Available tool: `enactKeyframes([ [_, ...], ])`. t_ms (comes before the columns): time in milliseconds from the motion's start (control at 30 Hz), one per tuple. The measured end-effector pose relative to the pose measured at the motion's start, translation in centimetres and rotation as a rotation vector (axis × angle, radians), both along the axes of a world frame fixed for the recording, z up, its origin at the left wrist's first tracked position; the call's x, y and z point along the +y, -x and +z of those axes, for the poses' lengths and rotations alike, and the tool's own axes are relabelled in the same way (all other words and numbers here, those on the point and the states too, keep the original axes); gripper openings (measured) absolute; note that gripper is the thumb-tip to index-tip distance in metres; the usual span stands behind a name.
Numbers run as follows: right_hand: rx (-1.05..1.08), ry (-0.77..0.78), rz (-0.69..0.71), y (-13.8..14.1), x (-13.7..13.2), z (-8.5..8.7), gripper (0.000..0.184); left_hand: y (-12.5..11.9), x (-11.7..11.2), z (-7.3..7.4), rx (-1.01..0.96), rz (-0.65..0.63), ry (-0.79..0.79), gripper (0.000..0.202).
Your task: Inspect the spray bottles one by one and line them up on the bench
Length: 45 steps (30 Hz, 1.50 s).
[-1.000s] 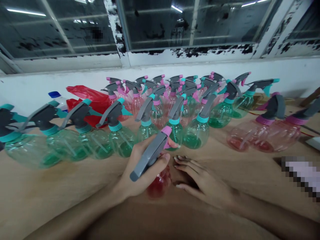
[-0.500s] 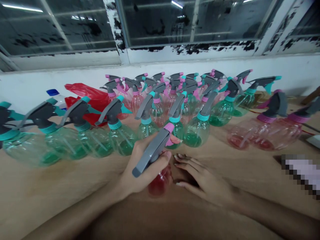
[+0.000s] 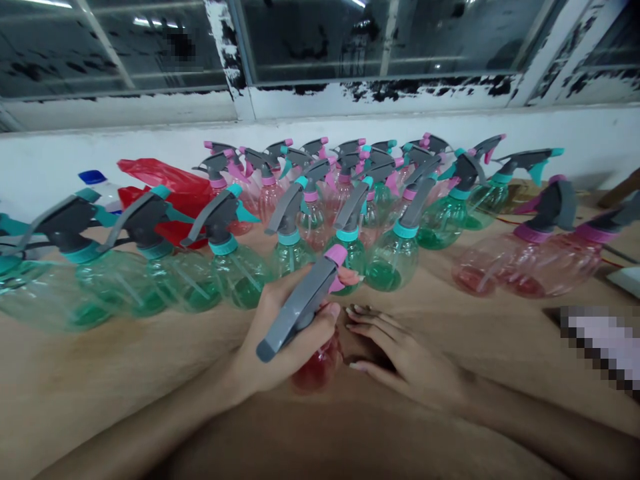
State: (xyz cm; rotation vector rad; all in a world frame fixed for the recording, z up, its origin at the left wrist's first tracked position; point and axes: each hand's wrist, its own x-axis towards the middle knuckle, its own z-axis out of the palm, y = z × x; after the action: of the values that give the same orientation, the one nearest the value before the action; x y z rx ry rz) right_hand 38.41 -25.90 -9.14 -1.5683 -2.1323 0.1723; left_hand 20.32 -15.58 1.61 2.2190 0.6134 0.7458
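My left hand (image 3: 280, 340) is wrapped round the grey spray head (image 3: 300, 303) of a pink spray bottle (image 3: 317, 367) that stands on the wooden table (image 3: 150, 360). One finger reaches the pink nozzle tip. My right hand (image 3: 400, 360) rests beside the bottle's right flank, fingers stretched out and touching or nearly touching it. Behind the bottle stands a row of green spray bottles (image 3: 240, 267) with grey triggers and teal collars.
Several more pink and green spray bottles (image 3: 350, 180) crowd the back of the table along a white wall under windows. Two pink bottles (image 3: 530, 260) stand at the right. A red plastic bag (image 3: 165, 190) and a blue-capped bottle (image 3: 95, 183) lie at the back left.
Both hands keep their places on and beside the pink bottle. The camera has shifted slightly, so the scene sits a little higher and further left.
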Motion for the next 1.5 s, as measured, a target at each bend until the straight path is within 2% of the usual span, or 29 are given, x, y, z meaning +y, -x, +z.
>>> enactKeyframes([
  [233,-0.008,0.003,0.006,-0.04,0.03,0.02,0.046,0.00,0.00,-0.18,-0.013,0.022,-0.030,0.008],
  [700,-0.009,0.022,0.005,-0.03,0.01,0.03,0.046,0.08,-0.08,-0.08,0.019,-0.001,0.021,0.028],
  [1233,0.013,-0.010,0.001,-0.04,0.00,-0.03,0.045,0.05,-0.13,0.02,-0.018,-0.018,0.071,0.030],
  [1500,-0.005,0.015,0.006,-0.07,0.00,-0.01,0.046,-0.07,-0.46,0.23,-0.079,-0.020,0.113,0.020],
])
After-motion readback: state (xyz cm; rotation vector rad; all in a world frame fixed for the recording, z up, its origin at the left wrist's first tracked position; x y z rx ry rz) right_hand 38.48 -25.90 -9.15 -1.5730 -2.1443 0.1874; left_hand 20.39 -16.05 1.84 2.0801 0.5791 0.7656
